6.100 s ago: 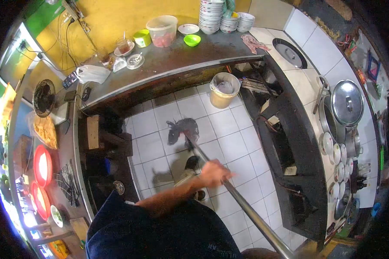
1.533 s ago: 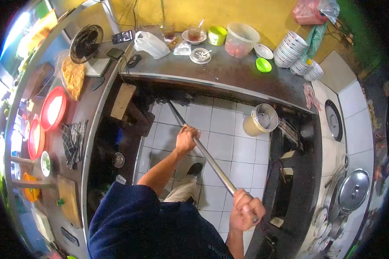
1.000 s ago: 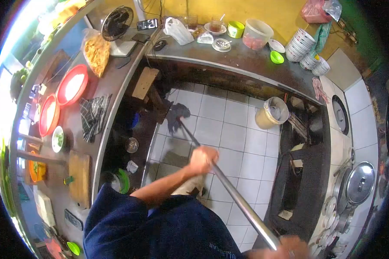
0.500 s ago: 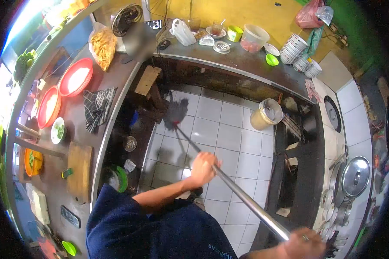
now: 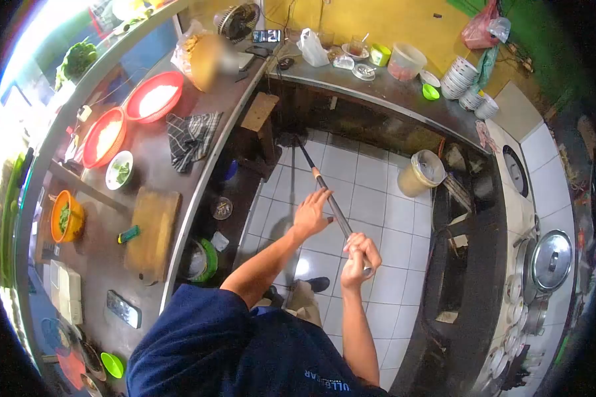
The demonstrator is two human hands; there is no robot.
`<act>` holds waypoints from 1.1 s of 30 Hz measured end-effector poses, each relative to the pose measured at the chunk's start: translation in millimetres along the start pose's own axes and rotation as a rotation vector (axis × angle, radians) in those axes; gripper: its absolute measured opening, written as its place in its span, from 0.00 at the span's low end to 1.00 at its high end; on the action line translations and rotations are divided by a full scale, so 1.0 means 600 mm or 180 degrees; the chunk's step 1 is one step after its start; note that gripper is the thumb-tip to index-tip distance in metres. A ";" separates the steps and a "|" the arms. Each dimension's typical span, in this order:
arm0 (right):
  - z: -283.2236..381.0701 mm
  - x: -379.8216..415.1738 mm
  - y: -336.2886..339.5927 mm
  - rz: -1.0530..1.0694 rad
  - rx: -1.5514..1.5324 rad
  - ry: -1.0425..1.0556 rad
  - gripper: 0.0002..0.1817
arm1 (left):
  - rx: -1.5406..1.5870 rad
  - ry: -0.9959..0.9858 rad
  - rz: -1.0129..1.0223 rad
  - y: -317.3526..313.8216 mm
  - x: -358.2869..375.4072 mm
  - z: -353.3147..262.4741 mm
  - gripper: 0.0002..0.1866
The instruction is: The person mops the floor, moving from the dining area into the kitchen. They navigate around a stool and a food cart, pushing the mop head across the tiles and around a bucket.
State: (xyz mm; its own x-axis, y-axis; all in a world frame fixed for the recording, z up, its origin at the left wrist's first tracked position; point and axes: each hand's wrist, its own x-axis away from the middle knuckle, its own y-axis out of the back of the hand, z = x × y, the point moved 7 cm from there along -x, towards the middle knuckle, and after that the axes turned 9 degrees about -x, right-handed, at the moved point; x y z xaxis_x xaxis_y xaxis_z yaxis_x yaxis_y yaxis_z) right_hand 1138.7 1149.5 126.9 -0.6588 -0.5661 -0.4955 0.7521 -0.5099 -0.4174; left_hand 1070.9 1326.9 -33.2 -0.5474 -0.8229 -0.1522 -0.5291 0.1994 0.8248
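Observation:
A mop handle [image 5: 338, 215] slants from my hands toward the far left corner of the floor. Its dark mop head [image 5: 289, 139] lies on the tiles there, beside the wooden stool [image 5: 260, 111]. My right hand [image 5: 361, 255] is closed round the near end of the handle, in front of my body. Farther up, my left hand [image 5: 311, 216] lies against the handle with its fingers stretched out, not wrapped round it.
A cream bucket [image 5: 414, 180] stands on the floor at the right. The left counter bears red baskets [image 5: 106, 137], a checked cloth [image 5: 191, 140], a cutting board [image 5: 153, 235] and a phone [image 5: 124, 309]. Stacked bowls [image 5: 458, 78] stand at the back, and a lidded pot [image 5: 551, 261] at the right.
The mop head has gone farther into the far left corner. My right hand has come in from the lower right, bringing the handle's end closer to my left hand, whose fingers have straightened.

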 end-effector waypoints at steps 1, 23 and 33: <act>0.011 0.020 0.002 -0.0140 0.0103 -0.0059 0.08 | 0.0017 -0.0022 -0.0024 0.011 0.020 -0.012 0.40; 0.141 0.129 -0.115 0.1088 0.0434 0.0372 0.03 | -0.0121 -0.0453 -0.0110 0.097 0.140 0.035 0.32; 0.597 0.044 0.050 0.0186 -0.0363 0.1948 0.11 | 0.0810 -0.1502 -0.0246 0.233 0.284 -0.248 0.22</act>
State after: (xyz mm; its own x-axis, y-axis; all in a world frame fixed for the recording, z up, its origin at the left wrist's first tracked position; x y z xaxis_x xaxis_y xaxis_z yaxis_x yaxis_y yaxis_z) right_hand 1137.9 887.4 374.0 -0.5132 -0.1002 -0.8524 0.8059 -0.3978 -0.4385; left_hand 1000.0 1135.4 137.1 -0.7014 -0.5237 -0.4836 -0.6876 0.3184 0.6525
